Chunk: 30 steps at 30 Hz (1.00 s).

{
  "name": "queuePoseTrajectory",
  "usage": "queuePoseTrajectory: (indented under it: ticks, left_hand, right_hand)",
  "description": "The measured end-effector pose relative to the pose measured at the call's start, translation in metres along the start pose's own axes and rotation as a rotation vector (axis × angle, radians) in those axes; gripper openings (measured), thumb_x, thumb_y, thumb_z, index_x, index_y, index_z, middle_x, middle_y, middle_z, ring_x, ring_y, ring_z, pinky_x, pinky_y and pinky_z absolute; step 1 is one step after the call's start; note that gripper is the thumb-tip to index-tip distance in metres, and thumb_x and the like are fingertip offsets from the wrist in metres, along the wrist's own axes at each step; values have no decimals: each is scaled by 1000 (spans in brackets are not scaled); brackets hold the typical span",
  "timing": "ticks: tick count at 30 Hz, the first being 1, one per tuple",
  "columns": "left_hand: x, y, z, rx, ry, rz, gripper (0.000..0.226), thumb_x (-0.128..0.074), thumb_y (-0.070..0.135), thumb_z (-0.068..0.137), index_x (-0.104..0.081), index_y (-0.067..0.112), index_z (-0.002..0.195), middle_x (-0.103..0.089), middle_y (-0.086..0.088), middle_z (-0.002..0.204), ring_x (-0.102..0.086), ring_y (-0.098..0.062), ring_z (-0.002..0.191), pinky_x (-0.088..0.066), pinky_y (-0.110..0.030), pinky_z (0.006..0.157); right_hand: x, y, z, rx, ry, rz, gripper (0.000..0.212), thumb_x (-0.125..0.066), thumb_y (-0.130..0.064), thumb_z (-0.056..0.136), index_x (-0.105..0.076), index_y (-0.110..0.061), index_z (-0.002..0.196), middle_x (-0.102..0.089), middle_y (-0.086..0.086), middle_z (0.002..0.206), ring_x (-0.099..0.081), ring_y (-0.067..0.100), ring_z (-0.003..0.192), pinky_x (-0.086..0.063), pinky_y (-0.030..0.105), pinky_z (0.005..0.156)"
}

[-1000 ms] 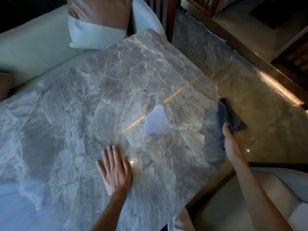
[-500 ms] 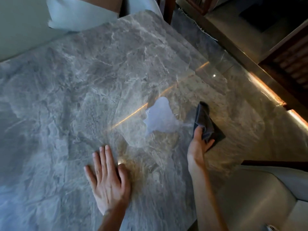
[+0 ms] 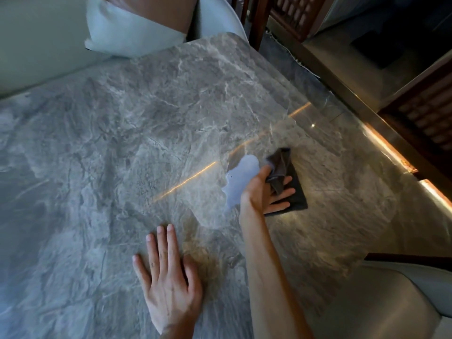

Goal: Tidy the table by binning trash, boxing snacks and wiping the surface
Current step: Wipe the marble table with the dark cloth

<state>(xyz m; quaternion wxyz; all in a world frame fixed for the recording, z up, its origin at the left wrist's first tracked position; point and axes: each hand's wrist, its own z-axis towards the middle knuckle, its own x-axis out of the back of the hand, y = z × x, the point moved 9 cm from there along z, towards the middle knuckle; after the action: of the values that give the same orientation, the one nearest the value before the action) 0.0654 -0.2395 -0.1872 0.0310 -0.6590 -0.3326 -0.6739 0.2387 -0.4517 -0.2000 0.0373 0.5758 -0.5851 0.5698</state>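
Note:
A grey marble table (image 3: 122, 148) fills most of the view. A pale patch (image 3: 241, 179), a bright reflection or wet spot, shows right of centre. My right hand (image 3: 264, 189) grips a dark grey cloth (image 3: 286, 177) right beside that patch; part of the cloth lies flat on the table under my fingers, part is bunched up above them. My left hand (image 3: 168, 285) rests flat on the table near the front, fingers spread, holding nothing.
A white and brown cushion (image 3: 129, 25) lies on a pale seat (image 3: 31, 33) beyond the table's far edge. Another pale chair (image 3: 391, 302) stands at the lower right. Dark wooden chairs (image 3: 288, 18) and a glossy floor (image 3: 381, 179) lie to the right.
My right hand has carried the cloth from off the table's right edge leftward onto the surface, up to the pale patch. My left hand stays flat in place.

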Motion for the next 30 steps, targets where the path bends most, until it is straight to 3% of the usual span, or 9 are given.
queuePoseTrajectory:
  ticks: [4, 15, 17, 20, 23, 27, 30]
  left_hand:
    - [1, 0, 0, -4, -1, 1, 69, -30, 29, 84, -21, 21, 152, -23, 1, 159, -17, -17, 149, -12, -53, 120]
    - [1, 1, -3, -17, -17, -15, 68, -28, 28, 86, -17, 22, 153, -19, 3, 160, -11, -16, 150, -9, -52, 121]
    - [1, 1, -3, -14, -16, -14, 68, -27, 28, 86, -15, 22, 153, -18, 4, 160, -10, -16, 150, -9, -52, 121]
    - [0, 1, -3, -13, -24, -8, 69, -26, 28, 87, -11, 24, 153, -14, 5, 161, -6, -14, 150, -6, -51, 121]
    - [-1, 0, -3, -17, -22, -15, 70, -28, 28, 86, -10, 24, 153, -14, 6, 161, -6, -14, 150, -7, -51, 121]
    - [-1, -1, -3, -29, -14, -25, 71, -28, 28, 86, -9, 23, 154, -14, 6, 161, -5, -14, 150, -8, -51, 121]
    - [-1, -2, -3, -36, -3, -48, 71, -28, 28, 85, -8, 23, 154, -14, 6, 161, -4, -14, 151, -8, -52, 121]
  right_hand:
    - [-16, -17, -15, 32, -91, 27, 70, -22, -55, 97, -12, -14, 153, -4, -5, 163, 11, 15, 149, 12, 45, 120]
    - [-29, -33, -34, 529, -408, -211, 63, -21, -53, 96, -23, -21, 151, -17, -10, 160, -1, 9, 149, 11, 36, 120]
    - [-28, -34, -37, 559, -497, -168, 70, -16, -56, 90, -24, -23, 150, -18, -11, 160, -1, 6, 148, 12, 34, 120]
    - [-23, -35, -41, 579, -625, -122, 57, -20, -50, 99, -22, -26, 150, -15, -17, 158, 3, -3, 144, 13, 33, 120]
    - [-17, -31, -42, 595, -720, -121, 48, -22, -42, 103, -23, -31, 149, -15, -29, 136, 5, -12, 128, 13, 26, 116]
    - [-23, -19, -33, 606, -800, -156, 51, -24, -60, 96, -28, -45, 145, -10, -21, 158, 11, 7, 147, 11, 33, 120]
    - [-24, -12, -29, 583, -876, -142, 51, -25, -64, 94, -28, -50, 143, -7, -25, 158, 10, 3, 146, 8, 34, 120]
